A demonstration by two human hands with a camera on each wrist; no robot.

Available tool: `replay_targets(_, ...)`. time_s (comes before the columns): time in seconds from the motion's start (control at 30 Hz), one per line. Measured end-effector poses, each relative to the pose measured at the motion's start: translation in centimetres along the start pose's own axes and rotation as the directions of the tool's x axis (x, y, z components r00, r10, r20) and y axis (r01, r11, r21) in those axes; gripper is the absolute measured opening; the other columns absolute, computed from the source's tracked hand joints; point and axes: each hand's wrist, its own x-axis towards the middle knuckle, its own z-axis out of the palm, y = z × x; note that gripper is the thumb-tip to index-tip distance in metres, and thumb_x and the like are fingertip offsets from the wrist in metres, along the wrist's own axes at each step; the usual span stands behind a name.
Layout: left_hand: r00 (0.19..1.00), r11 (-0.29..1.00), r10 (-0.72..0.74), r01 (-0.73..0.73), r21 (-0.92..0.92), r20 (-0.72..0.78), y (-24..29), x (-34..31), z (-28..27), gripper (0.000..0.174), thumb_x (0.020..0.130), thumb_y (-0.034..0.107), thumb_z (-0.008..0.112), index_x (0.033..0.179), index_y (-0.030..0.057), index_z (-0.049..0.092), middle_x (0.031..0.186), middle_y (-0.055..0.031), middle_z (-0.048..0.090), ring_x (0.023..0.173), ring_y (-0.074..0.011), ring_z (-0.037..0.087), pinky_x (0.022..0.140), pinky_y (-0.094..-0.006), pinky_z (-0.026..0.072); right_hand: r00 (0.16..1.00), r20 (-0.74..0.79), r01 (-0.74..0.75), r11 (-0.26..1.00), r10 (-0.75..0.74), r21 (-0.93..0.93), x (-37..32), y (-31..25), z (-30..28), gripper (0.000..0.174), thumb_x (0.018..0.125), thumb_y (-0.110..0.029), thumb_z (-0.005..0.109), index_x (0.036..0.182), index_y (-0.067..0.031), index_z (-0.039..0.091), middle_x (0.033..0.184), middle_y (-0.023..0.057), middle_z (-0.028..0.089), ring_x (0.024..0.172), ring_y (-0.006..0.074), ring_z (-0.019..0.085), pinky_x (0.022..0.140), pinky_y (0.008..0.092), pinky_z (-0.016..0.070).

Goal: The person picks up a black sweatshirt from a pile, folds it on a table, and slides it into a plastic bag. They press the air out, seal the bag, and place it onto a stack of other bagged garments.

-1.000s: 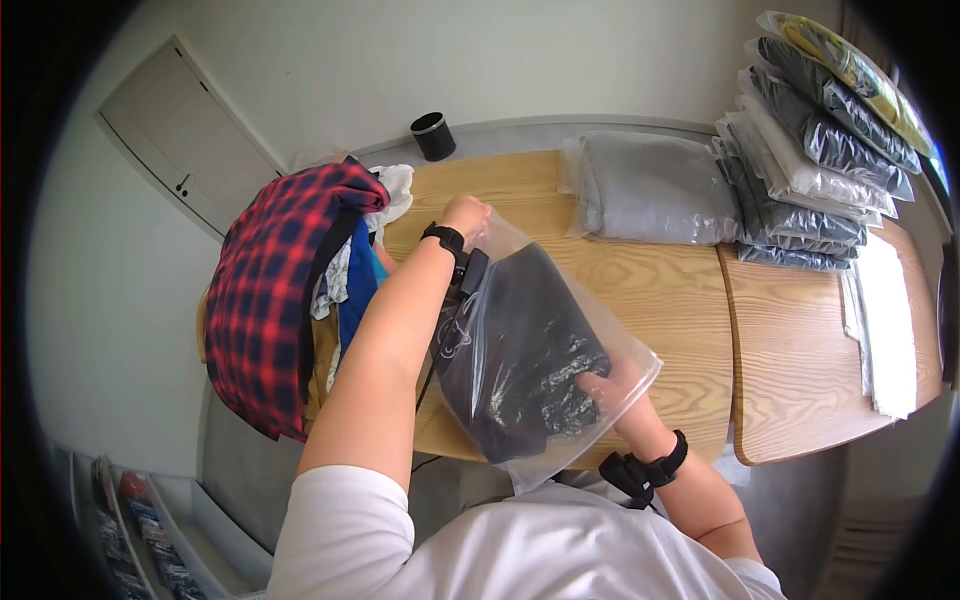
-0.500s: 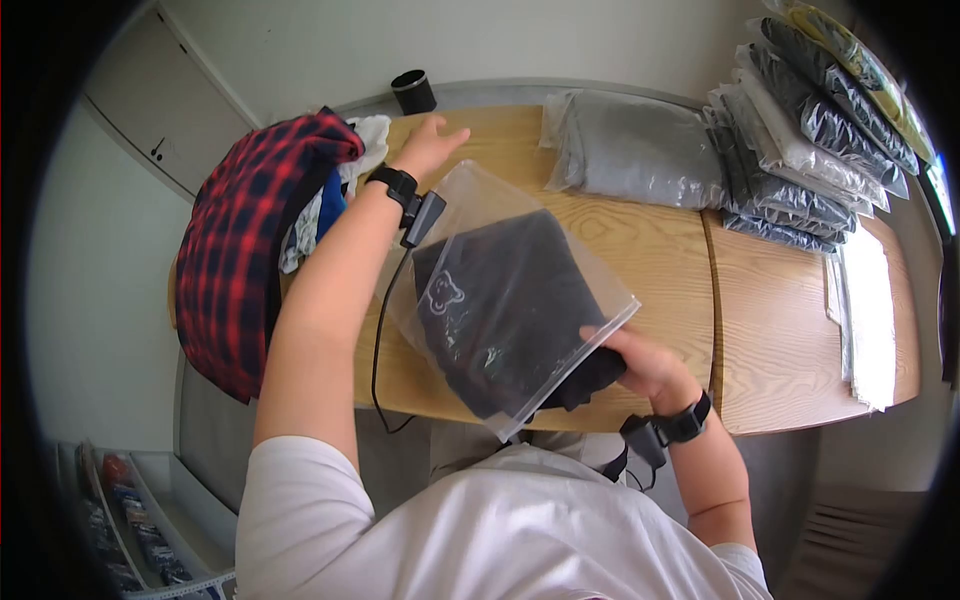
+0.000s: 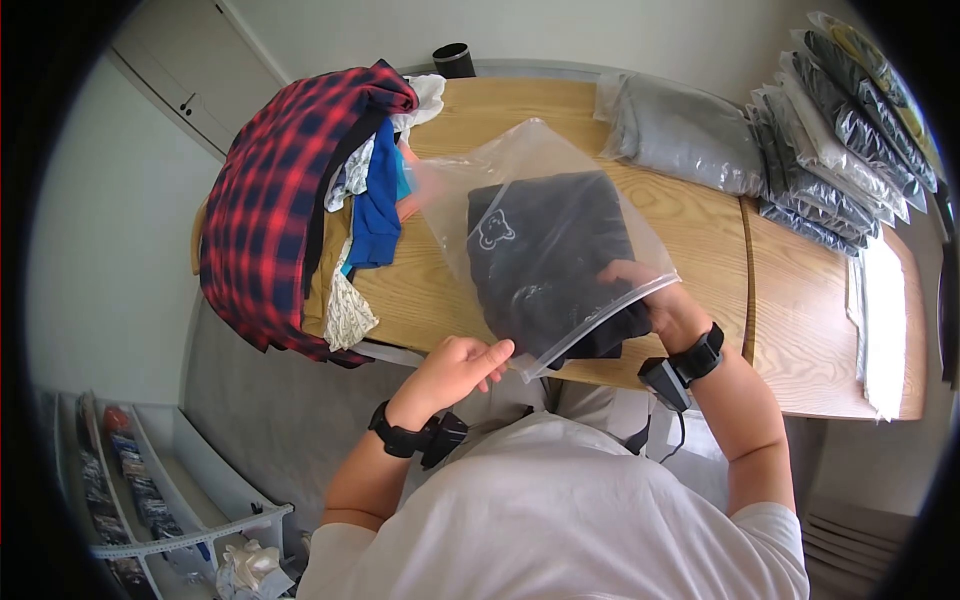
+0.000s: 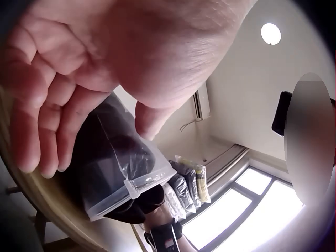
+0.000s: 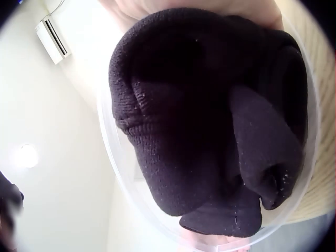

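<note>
this looks like a small clothes-packing room, though whether it is in a home or a shop is unclear. a wooden table [image 3: 690,235] bears a heap of loose clothes [image 3: 265,205] and a stack of bagged clothes [image 3: 835,135], with a clear zip bag [image 3: 540,150] over it. a divided storage rack [image 3: 215,485], a plain door [image 3: 190,60] and bright windows [image 4: 233,223] surround it.

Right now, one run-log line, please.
right hand: grips dark garment | left hand: open, near bag corner | clear bag: mouth open, garment partly out
</note>
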Motion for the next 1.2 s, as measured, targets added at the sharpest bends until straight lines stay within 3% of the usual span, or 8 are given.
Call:
replay_targets(0.17,1.000,0.918,-0.002,0.002,-0.397,-0.001,0.0,0.7,1.0,0.041,0.095,0.036,0.056,0.080,-0.0013,0.064,0.071,-0.0046,0.063,0.061,-0.0111,0.056,0.056,-0.0239,0.0442,0.984,-0.154,0.092,0.996,-0.088,0.020,-1.3,1.0,1.9,0.013,0.080,-0.008,0.063,0.089,-0.0004,0.059,0.075,0.0076,0.062,0.060,0.0185,0.063,0.053,0.0302,0.0541)
replay_targets(0.53,0.985,0.947,0.130,-0.156,-0.282,-0.111,-0.7,1.2,3.5,0.025,0.097,0.020,0.054,0.080,0.0024,0.058,0.071,0.0004,0.056,0.063,-0.0060,0.050,0.058,-0.0211,0.0420,0.944,-0.184,0.318,0.907,-0.275,0.277,-0.6,4.3,2.7,0.014,0.085,-0.012,0.056,0.091,-0.0002,0.060,0.082,0.0096,0.064,0.071,0.0202,0.063,0.065,0.0329,0.0542)
replay_targets(0.93,0.943,0.943,0.281,-0.237,-0.235,0.176,0.0,1.9,7.6,0.020,0.096,0.016,0.053,0.088,-0.0006,0.062,0.072,-0.0015,0.059,0.064,-0.0085,0.053,0.059,-0.0246,0.0446,0.909,-0.054,0.367,0.734,-0.413,0.571,2.5,5.6,2.8,0.013,0.091,-0.015,0.052,0.095,-0.0040,0.058,0.085,0.0051,0.063,0.079,0.0156,0.062,0.070,0.0293,0.0515)
replay_targets(0.97,0.924,0.939,0.296,-0.236,-0.250,0.240,0.3,2.0,7.7,0.019,0.096,0.014,0.053,0.088,-0.0005,0.062,0.072,-0.0017,0.059,0.065,-0.0086,0.053,0.060,-0.0245,0.0448,0.697,0.000,0.700,0.679,-0.717,-0.222,2.7,5.7,2.4,0.014,0.092,-0.018,0.052,0.093,-0.0055,0.058,0.085,0.0030,0.062,0.078,0.0138,0.061,0.069,0.0286,0.0510)
replay_targets(1.0,0.901,0.936,0.309,-0.232,-0.265,0.305,0.6,2.1,7.7,0.018,0.095,0.012,0.053,0.087,-0.0005,0.062,0.073,-0.0019,0.059,0.065,-0.0088,0.053,0.060,-0.0244,0.0449,0.501,0.300,0.584,0.061,-0.812,-0.809,2.5,5.6,2.4,0.015,0.093,-0.020,0.052,0.091,-0.0069,0.059,0.084,0.0010,0.061,0.077,0.0119,0.060,0.069,0.0279,0.0505)
replay_targets(1.03,0.899,0.937,0.307,-0.228,-0.266,0.311,0.9,2.1,7.7,0.018,0.095,0.012,0.053,0.087,-0.0005,0.062,0.073,-0.0019,0.059,0.065,-0.0088,0.053,0.060,-0.0244,0.0449,0.503,0.294,0.580,0.066,-0.812,-0.812,2.4,5.7,2.6,0.015,0.093,-0.020,0.052,0.091,-0.0069,0.059,0.084,0.0010,0.061,0.077,0.0119,0.060,0.069,0.0279,0.0505)
replay_targets(1.1,0.849,0.929,0.342,-0.240,-0.283,0.402,1.4,2.4,7.6,0.017,0.095,0.012,0.054,0.085,-0.0003,0.062,0.073,-0.0021,0.060,0.065,-0.0089,0.054,0.060,-0.0241,0.0453,0.825,0.015,0.558,0.820,-0.565,0.128,2.1,5.6,3.1,0.013,0.092,-0.019,0.057,0.092,-0.0068,0.060,0.084,-0.0011,0.060,0.078,0.0086,0.059,0.068,0.0268,0.0497)
replay_targets(1.2,0.825,0.926,0.375,-0.315,-0.207,0.423,1.0,3.1,7.0,0.016,0.094,0.011,0.054,0.085,-0.0003,0.061,0.074,-0.0024,0.061,0.066,-0.0090,0.054,0.061,-0.0237,0.0456,0.953,0.025,0.282,0.919,-0.300,0.275,-0.1,2.8,4.0,0.013,0.088,-0.016,0.063,0.098,-0.0071,0.061,0.086,-0.0019,0.061,0.079,0.0071,0.059,0.066,0.0260,0.0497)
